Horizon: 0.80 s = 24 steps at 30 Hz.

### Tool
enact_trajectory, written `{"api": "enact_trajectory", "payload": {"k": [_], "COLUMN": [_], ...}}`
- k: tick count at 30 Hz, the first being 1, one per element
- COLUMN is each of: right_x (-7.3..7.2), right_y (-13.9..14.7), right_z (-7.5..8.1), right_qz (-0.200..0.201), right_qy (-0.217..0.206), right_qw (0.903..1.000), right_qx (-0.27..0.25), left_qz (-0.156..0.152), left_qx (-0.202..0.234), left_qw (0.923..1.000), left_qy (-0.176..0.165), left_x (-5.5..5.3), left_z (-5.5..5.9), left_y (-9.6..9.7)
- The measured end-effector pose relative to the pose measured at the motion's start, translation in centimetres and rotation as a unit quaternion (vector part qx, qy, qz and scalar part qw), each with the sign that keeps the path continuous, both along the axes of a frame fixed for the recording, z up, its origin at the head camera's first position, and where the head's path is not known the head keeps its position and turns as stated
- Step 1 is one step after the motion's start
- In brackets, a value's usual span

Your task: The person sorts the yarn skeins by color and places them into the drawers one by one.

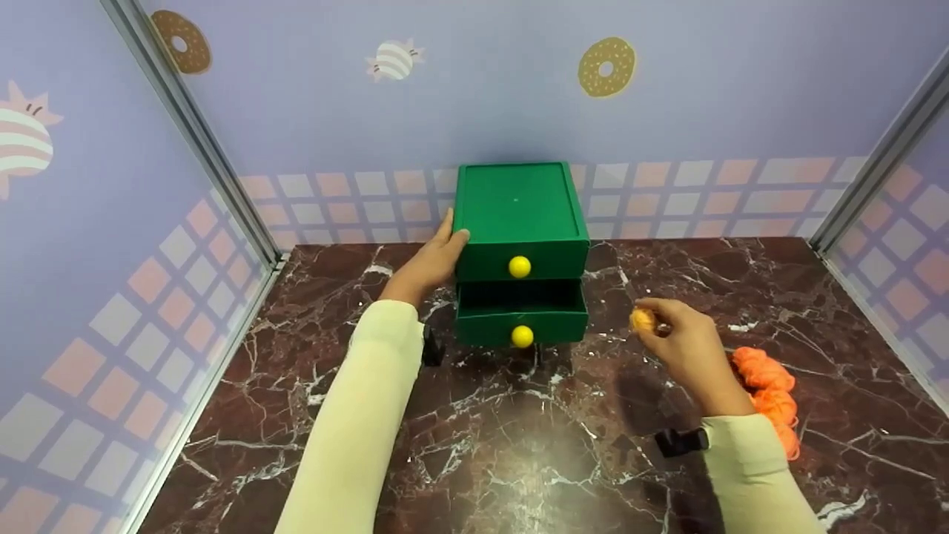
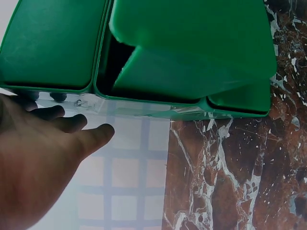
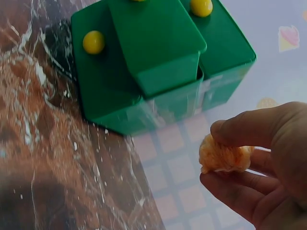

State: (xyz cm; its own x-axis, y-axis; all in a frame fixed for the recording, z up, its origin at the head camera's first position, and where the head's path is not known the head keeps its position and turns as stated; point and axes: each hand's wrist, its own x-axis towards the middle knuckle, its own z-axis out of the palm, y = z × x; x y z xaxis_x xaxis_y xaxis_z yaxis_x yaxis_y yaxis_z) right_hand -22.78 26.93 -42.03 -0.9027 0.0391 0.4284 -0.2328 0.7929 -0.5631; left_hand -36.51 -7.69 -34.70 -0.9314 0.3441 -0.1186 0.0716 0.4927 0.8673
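Note:
A green drawer cabinet point(image 1: 517, 200) with yellow knobs stands against the back wall, its middle drawer point(image 1: 482, 328) pulled out. My left hand point(image 1: 436, 261) rests along the cabinet's left side, thumb by the upper front corner; in the left wrist view its fingers extend beside the wall of the cabinet. To the right of the drawer and apart from it, my right hand point(image 1: 689, 348) pinches a small fuzzy orange-yellow ball point(image 3: 223, 155) between thumb and fingers. From above, the pulled-out drawer shows a dark interior; its far part is hidden under the top drawer point(image 1: 482, 261).
A bundle of bright orange yarn point(image 1: 771, 393) lies on the dark red marbled table point(image 1: 504, 460), partly behind my right wrist. Patterned panels point(image 1: 489, 89) enclose the table at the back, left and right.

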Motion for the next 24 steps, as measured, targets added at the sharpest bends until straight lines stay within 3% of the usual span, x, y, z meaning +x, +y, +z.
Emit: {"api": "enact_trajectory", "payload": {"k": [15,24], "right_x": [-0.6,-1.3], "right_y": [-3.8,-5.7], "right_z": [1.4,1.8], "right_qz": [0.023,0.043], "right_qy": [0.083,0.114], "right_qw": [0.9956,0.9908], "right_qx": [-0.036,-0.059], "left_qz": [-0.005,0.011], "left_qx": [0.002,0.007], "left_qw": [0.9998,0.9996], "left_qy": [0.02,0.027], "left_x": [0.0,-0.3], "left_z": [-0.2,-0.3], "left_y": [0.1,0.5]}}
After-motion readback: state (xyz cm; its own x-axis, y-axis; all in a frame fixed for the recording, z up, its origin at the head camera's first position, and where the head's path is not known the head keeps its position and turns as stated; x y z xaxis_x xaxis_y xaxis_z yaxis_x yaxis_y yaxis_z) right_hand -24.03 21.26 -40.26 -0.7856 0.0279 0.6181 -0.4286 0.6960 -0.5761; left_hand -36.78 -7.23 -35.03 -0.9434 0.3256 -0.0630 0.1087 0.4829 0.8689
